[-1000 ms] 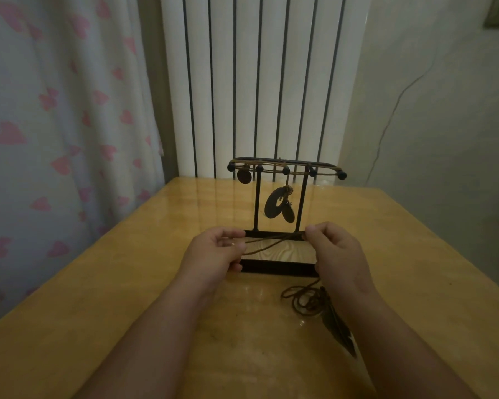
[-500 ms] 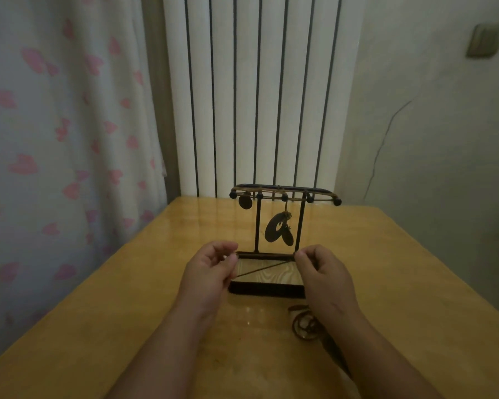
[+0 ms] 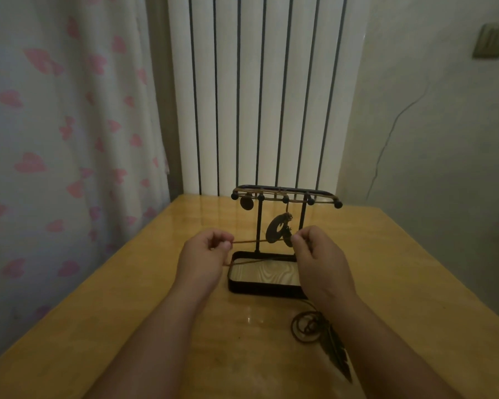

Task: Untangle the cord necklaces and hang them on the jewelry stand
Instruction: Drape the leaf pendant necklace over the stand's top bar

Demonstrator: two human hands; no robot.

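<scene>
Head view: a heart-print curtain (image 3: 55,139) and a white radiator (image 3: 257,96) back the wooden tabletop (image 3: 127,312). On it the jewelry stand (image 3: 285,194) rises just beyond both hands, and the right hand (image 3: 317,260) partly covers a ring pendant (image 3: 274,230) hanging from the top bar. The left hand (image 3: 205,254) and the right hand each pinch the cord (image 3: 245,241) in curled fingers, holding it taut between them in front of the stand's posts. A lower strand crosses the stand's base tray (image 3: 260,287). A feather necklace (image 3: 334,349) lies coiled by the right forearm.
</scene>
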